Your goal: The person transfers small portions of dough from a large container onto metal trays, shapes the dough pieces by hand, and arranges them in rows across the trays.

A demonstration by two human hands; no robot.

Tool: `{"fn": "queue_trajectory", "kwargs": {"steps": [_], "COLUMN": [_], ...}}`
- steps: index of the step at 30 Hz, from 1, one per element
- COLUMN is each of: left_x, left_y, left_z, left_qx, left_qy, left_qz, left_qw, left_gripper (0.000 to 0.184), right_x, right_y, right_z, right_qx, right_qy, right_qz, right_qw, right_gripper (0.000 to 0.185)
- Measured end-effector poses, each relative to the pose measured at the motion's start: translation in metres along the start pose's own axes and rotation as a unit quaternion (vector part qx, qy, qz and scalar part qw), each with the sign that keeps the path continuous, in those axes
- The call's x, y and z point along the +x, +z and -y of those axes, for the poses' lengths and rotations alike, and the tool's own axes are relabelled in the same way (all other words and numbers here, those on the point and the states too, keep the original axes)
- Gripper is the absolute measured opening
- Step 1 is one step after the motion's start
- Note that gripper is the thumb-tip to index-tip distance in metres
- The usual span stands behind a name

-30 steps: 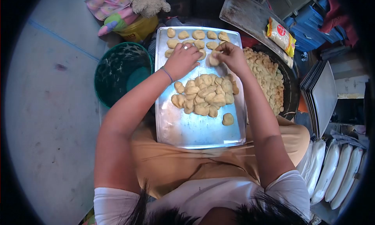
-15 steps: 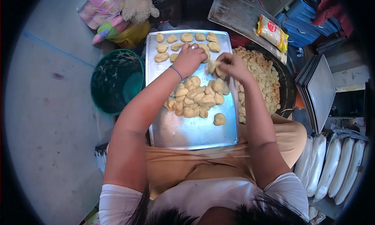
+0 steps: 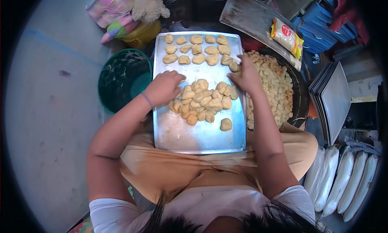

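Observation:
A shiny metal tray (image 3: pixel 194 142) rests across my lap. Small dough pieces (image 3: pixel 198 59) lie spaced in rows over its far part, and a heap of dough pieces (image 3: pixel 204 99) fills the middle. One single dough piece (image 3: pixel 226 124) sits apart, nearer me. My left hand (image 3: pixel 165 87) is over the tray's left edge, fingers apart, beside the heap and holding nothing visible. At the right rim is my right hand (image 3: pixel 247 74), thumb and fingers apart around a small dough piece (image 3: pixel 233 66) at the end of the nearest row; whether it touches that piece is unclear.
A green tub (image 3: pixel 107 81) stands left of the tray. To the right is a large round container of many dough pieces (image 3: pixel 273 83). Beyond it, a packet (image 3: pixel 286 37) lies on a worn board (image 3: pixel 246 14). Stacked trays (image 3: pixel 333 99) and white filled bags (image 3: pixel 347 180) are farther right.
My left hand has moved back from the rows to the tray's left edge. My right hand has set dough pieces at the right end of the rows and shifted to the right rim.

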State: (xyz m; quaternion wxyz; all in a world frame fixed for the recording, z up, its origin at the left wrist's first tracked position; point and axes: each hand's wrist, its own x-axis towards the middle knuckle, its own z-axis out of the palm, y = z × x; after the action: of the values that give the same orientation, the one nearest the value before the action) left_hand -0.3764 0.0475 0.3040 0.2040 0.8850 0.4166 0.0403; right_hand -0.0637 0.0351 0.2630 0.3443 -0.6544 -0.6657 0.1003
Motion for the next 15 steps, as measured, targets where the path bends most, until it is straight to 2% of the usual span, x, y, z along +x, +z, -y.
{"fn": "queue_trajectory", "kwargs": {"steps": [1,3,4,5,6,8,10,12,13,15], "left_x": [-0.009,-0.020,-0.018,-0.014,-0.009,0.001,0.008,0.016,0.018,0.014], "left_y": [-0.002,-0.004,-0.004,-0.005,-0.005,-0.007,-0.016,-0.005,-0.001,0.002], "left_z": [0.010,0.026,0.030,0.034,0.037,0.035,0.034,0.054,0.059,0.069], "left_qx": [-0.045,-0.132,-0.128,-0.123,-0.119,-0.139,-0.169,-0.130,-0.112,-0.028], "left_qy": [0.000,0.005,0.014,0.024,0.034,-0.036,-0.114,-0.107,-0.102,-0.034], "left_qz": [0.020,0.057,0.070,0.084,0.098,0.033,-0.058,-0.133,-0.173,-0.213], "left_qw": [0.999,0.990,0.989,0.989,0.988,0.989,0.977,0.977,0.973,0.976], "left_gripper": [0.026,0.022,0.020,0.018,0.016,0.013,0.014,0.016,0.017,0.018], "right_x": [-0.005,-0.007,-0.007,-0.005,-0.001,0.012,0.023,0.027,0.030,0.032], "right_y": [-0.005,-0.014,-0.018,-0.016,-0.014,-0.006,0.022,0.042,0.051,0.060], "right_z": [-0.006,-0.007,-0.005,-0.002,0.008,0.035,0.053,0.077,0.086,0.096], "right_qx": [-0.036,-0.023,-0.019,0.050,0.063,0.092,0.179,0.293,0.286,0.268], "right_qy": [0.002,0.065,0.096,0.111,0.091,0.053,0.025,0.029,0.016,-0.005], "right_qz": [0.046,0.122,0.159,0.134,0.134,0.133,0.162,0.173,0.183,0.206], "right_qw": [0.998,0.990,0.982,0.983,0.985,0.985,0.970,0.940,0.941,0.941], "right_gripper": [0.033,0.027,0.024,0.019,0.019,0.019,0.021,0.022,0.022,0.021]}}
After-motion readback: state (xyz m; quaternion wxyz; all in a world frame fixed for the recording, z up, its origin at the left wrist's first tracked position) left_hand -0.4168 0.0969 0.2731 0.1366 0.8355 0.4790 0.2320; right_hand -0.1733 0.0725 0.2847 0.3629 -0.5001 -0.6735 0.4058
